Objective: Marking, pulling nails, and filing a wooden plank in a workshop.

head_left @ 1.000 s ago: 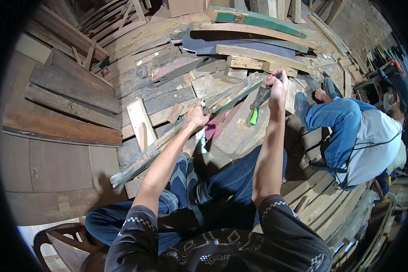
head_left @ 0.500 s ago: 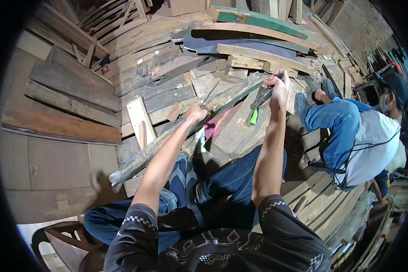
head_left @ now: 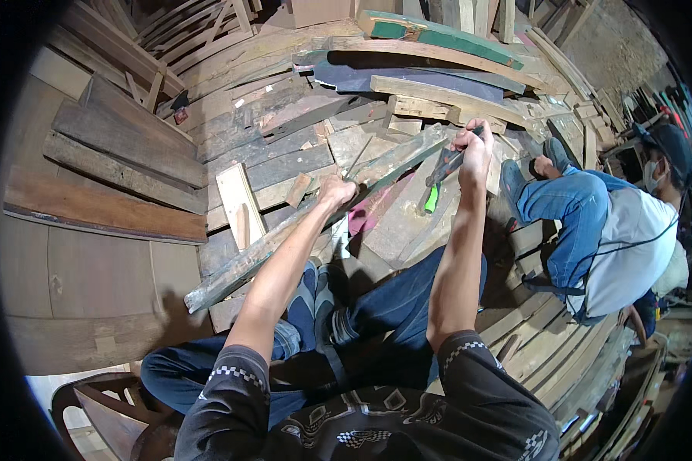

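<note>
A long weathered wooden beam [head_left: 242,270] lies slantwise before me, from near left to far right, above my shoes. My left hand [head_left: 335,190] is closed at the beam's middle, and a thin dark rod [head_left: 359,156] sticks up from the fist. Farther right, my right hand [head_left: 474,146] grips a dark hand tool [head_left: 447,163] near the beam's far end. Its exact kind is hard to make out. Close below that tool is a bright green handle [head_left: 432,198]; whether the two are joined I cannot tell.
A short pale board [head_left: 238,201] and small offcuts lie left of the beam. Planks, including a green-painted timber [head_left: 438,37], are stacked at the back. At right sits another person [head_left: 623,238] in jeans. Dark boards [head_left: 123,161] lean at left.
</note>
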`<move>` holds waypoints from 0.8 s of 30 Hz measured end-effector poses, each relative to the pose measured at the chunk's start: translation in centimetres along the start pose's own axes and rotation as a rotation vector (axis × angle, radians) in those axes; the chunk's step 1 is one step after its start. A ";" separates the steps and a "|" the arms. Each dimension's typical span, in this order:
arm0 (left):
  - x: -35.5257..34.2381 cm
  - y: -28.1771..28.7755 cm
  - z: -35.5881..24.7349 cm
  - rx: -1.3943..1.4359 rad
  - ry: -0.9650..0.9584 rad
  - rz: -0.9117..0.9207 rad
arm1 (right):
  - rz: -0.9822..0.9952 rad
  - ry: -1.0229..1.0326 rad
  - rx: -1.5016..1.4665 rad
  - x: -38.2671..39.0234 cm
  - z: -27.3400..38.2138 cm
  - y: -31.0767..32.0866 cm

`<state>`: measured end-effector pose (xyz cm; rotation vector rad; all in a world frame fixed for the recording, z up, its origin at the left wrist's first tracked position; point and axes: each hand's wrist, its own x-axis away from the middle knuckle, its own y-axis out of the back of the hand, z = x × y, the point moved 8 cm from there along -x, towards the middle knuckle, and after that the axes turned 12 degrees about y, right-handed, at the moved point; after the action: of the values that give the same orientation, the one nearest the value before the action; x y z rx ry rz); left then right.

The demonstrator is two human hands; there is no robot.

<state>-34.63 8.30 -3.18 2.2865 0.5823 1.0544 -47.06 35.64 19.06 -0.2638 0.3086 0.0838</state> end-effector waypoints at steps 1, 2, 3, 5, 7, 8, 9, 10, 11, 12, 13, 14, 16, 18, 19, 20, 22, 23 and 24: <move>0.1 -0.4 -0.2 -0.001 -0.003 0.004 | -0.012 0.000 0.018 0.0 0.1 0.2; 0.4 -0.6 -0.6 -0.046 -0.045 -0.031 | -0.024 -0.002 0.039 0.0 0.3 0.4; 0.6 -0.6 -1.0 -0.091 -0.087 -0.068 | -0.026 -0.001 0.041 0.0 0.1 0.5; 1.0 -0.3 -1.3 -0.131 -0.138 -0.077 | -0.029 0.012 0.027 0.1 0.3 0.6; 1.2 -0.7 -0.5 0.016 -0.068 0.204 | -0.037 0.007 0.013 0.2 0.4 0.8; 0.9 -0.7 -0.1 0.103 -0.074 0.244 | -0.038 0.009 0.000 0.2 0.3 0.9; 0.8 -0.3 0.1 0.102 -0.075 0.244 | -0.040 0.012 -0.013 0.1 0.2 1.0; 2.5 1.0 -1.1 0.150 -0.064 0.208 | -0.047 0.028 0.011 0.0 0.1 2.0; 3.7 3.9 -0.9 0.208 -0.040 0.132 | -0.034 0.025 -0.006 0.1 0.2 1.0; -0.9 4.1 1.4 0.120 -0.072 0.104 | -0.019 0.024 -0.030 0.1 0.3 0.1; -0.4 4.2 0.8 0.118 -0.075 0.119 | -0.027 0.025 -0.025 0.0 0.0 0.7; 1.0 5.9 -0.2 0.126 -0.040 0.014 | -0.032 0.037 0.001 0.1 0.2 1.3; 1.2 8.6 0.6 0.110 -0.004 -0.203 | -0.025 0.034 -0.032 -0.2 -0.6 1.4; -0.4 9.5 2.6 -0.005 0.107 -0.227 | -0.014 0.028 -0.064 -0.2 -1.1 1.2; -0.9 9.5 3.1 -0.001 0.078 -0.200 | 0.013 0.029 -0.115 -0.2 -1.2 0.9; -1.8 10.0 4.0 -0.019 0.038 -0.223 | 0.045 0.031 -0.175 -0.1 -0.9 0.1; -3.0 10.2 4.8 -0.036 0.003 -0.242 | 0.050 0.003 -0.185 0.1 -0.6 -0.5; -3.1 10.1 4.5 -0.058 -0.037 -0.227 | 0.047 -0.021 -0.191 0.3 -0.7 -0.6; -3.3 10.2 4.3 -0.079 -0.077 -0.212 | 0.057 0.011 -0.204 -0.1 -0.8 -0.4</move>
<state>-31.67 -2.55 -0.81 2.1324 0.7212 0.8686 -47.32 35.07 18.39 -0.4583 0.3189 0.1701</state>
